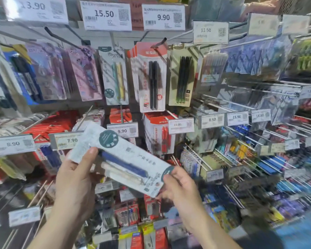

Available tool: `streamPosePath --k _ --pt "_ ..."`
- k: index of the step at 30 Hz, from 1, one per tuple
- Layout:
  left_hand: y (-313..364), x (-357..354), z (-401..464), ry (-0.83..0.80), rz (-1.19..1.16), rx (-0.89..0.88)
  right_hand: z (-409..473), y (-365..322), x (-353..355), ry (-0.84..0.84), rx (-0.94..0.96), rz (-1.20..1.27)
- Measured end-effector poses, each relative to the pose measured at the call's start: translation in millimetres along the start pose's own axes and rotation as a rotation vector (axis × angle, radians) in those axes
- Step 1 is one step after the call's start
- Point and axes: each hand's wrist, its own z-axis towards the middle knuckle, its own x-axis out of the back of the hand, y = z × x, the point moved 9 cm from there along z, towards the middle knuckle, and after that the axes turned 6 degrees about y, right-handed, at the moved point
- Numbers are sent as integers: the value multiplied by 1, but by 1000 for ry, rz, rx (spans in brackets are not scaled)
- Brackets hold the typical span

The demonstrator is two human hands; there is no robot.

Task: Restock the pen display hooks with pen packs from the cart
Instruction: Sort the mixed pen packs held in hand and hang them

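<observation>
I hold one pen pack [126, 159] in front of the display, lying slantwise from upper left to lower right. Its card is pale grey-white with dark teal round labels, and it carries a blue pen and a cream pen. My left hand [75, 178] grips its upper-left end, thumb on the front. My right hand [180, 187] pinches its lower-right end. A pack of the same design [115, 76], with teal and yellow pens, hangs on a hook [113, 42] under the 15.50 price tag [106, 15]. The cart is out of view.
Rows of wire hooks stick out toward me, full of pen packs: purple packs [83, 72] at left, a red-and-white pack [151, 78] and a beige pack [182, 74] in the middle, blue packs [250, 58] at right. Price tags such as 9.90 [122, 130] hang on the hook tips.
</observation>
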Motion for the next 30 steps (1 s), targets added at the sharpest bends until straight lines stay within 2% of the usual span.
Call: streamPosePath --k 5,9,15,19,22,25,30 --pt "-39 7 -22 -129 160 160 11 3 32 215 -93 285" --pt "-71 3 -35 -287 244 255 11 9 46 253 -125 320" --pt "-89 -17 -52 -508 366 348 9 -3 61 217 -110 469" --pt "-93 -33 -62 -673 489 372 12 -16 73 267 12 294" --pt "-91 -50 -75 -837 551 382 16 -25 70 258 38 287" --pt "-89 -63 -80 -841 536 398 18 -35 44 134 -21 400" --pt "-77 -80 -75 -745 414 397 25 -48 12 42 -21 358"
